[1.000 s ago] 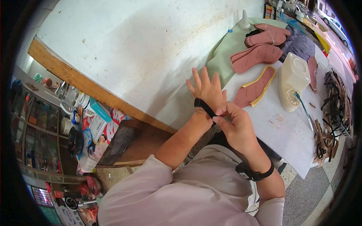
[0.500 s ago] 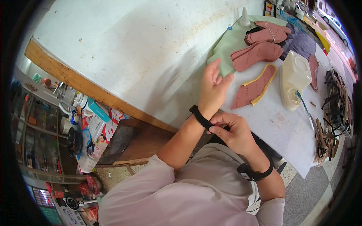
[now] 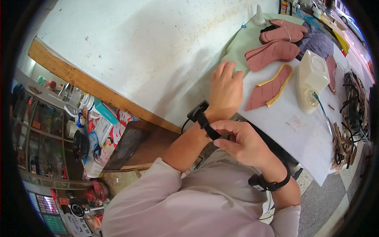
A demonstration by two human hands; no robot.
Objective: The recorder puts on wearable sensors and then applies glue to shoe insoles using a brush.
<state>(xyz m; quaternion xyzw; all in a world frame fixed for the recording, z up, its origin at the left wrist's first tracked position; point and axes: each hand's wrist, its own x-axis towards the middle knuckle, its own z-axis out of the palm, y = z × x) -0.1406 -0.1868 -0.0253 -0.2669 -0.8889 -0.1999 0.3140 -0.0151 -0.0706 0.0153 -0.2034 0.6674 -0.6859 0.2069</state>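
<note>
My left hand (image 3: pixel 226 90) is raised with its back showing and its fingers spread, holding nothing. Around that wrist runs a black wrist strap (image 3: pixel 203 120) with a small dark box (image 3: pixel 197 110) on it and a thin cable. My right hand (image 3: pixel 244 143) pinches the strap between thumb and fingers on the inner side of the wrist. Another black band with a box (image 3: pixel 260 182) circles my right wrist. Past my left hand lies a reddish-brown insole-shaped piece (image 3: pixel 269 90) edged with yellow. Stacked sole-shaped pieces (image 3: pixel 272 55) rest on pale green sheeting.
A white plastic bottle (image 3: pixel 312 75) holding a green-handled brush stands on the white worktop (image 3: pixel 300 136). Dark straps and scraps (image 3: pixel 349 114) hang at its right edge. A wood-edged white board (image 3: pixel 130 51) fills the upper left; shelves with jars and packages are below it.
My left hand has rotated so its back faces up, bringing the box on the strap into view. My right hand keeps its pinch on the strap, shifted slightly.
</note>
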